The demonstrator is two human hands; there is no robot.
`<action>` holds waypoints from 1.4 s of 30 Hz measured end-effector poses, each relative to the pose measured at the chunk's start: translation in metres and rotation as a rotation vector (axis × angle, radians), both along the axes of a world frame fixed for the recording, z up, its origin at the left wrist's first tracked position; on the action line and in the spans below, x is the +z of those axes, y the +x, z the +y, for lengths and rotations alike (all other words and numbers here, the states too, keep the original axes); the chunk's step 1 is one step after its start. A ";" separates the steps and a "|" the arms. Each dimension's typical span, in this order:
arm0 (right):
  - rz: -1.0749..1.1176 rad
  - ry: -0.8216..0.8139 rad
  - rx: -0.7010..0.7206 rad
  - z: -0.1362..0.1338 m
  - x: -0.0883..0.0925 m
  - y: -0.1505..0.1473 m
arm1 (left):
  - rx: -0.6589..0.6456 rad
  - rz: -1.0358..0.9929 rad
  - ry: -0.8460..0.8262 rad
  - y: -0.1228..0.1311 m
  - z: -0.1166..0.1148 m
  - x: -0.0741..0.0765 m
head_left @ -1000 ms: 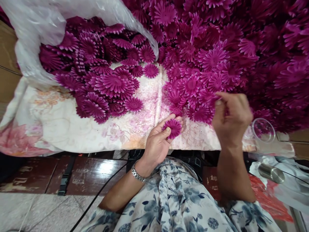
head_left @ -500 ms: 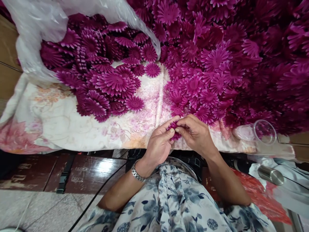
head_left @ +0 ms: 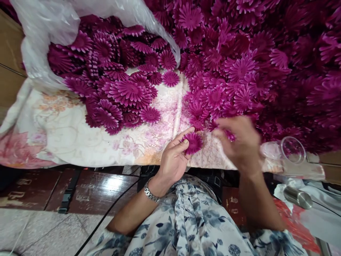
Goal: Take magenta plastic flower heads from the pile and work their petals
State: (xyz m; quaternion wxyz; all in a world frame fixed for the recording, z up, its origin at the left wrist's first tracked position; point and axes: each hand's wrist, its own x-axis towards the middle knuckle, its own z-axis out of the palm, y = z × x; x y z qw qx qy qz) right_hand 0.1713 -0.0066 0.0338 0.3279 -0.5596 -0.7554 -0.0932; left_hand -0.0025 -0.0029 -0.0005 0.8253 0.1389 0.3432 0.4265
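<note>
Our left hand [head_left: 173, 156] pinches one purple flower [head_left: 194, 143] | right hand [head_left: 238, 142] blurred, grip: can't tell | we'd best pinch lightly

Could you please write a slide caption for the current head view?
The left hand holds a magenta flower over a patterned cloth, the right hand blurred near heaped flowers.

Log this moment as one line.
left hand: pinching magenta flower | right hand: apart from left, motion-blurred, near flower heap, grip unclear | surface: floral cloth
</note>
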 end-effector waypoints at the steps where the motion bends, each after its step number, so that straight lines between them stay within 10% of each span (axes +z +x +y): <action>1: 0.032 -0.117 0.101 -0.004 -0.008 -0.012 | 0.001 0.001 -0.008 0.000 0.000 0.000; 10: 0.094 -0.293 0.124 -0.009 -0.017 -0.037 | -0.035 0.049 0.028 0.003 0.000 0.005; 42: 0.111 0.059 -0.069 0.034 0.010 -0.025 | -0.009 0.018 0.182 0.016 0.059 0.023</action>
